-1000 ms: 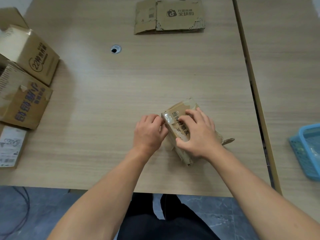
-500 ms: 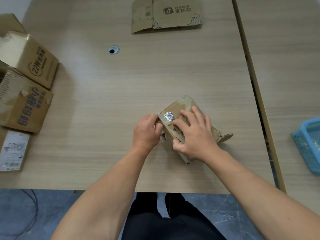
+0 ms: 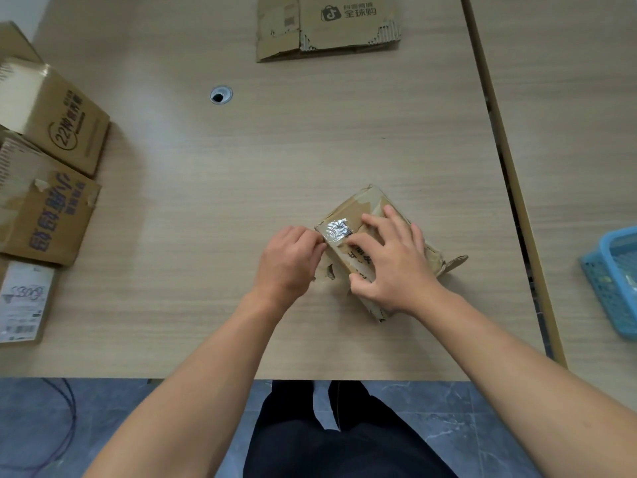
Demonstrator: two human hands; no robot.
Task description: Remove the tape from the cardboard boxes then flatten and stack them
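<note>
— Near the front edge of the tabletop (image 3: 206, 208), right of its middle, I have the small box (image 3: 370, 205) lying tilted, with a shiny strip of tape (image 3: 336, 229) across its left corner.

— And the hands?

— My left hand (image 3: 289, 262) has its fingers curled at that corner, pinching what looks like the tape's loose end; my knuckles hide the contact itself. My right hand (image 3: 396, 263) lies spread on top of the box and presses it down, thumb against the near side.

— What worries you?

— The tape looks thin and crinkled. If I pull sharply, I judge it may snap short or strip the paper face off the cardboard. The box also looks light, so if the right hand's pressure slackens it could slide left with the pull.

— What else is around?

— A flattened box (image 3: 327, 25) at the far edge, the standing boxes (image 3: 58, 122) along the left edge, and a blue basket (image 3: 613, 277) on the neighbouring table to the right.

— Changed from a second ago?

— The box sits in the same spot. My right fingers have drawn back from the left corner, baring the tape, which now catches the light.
</note>
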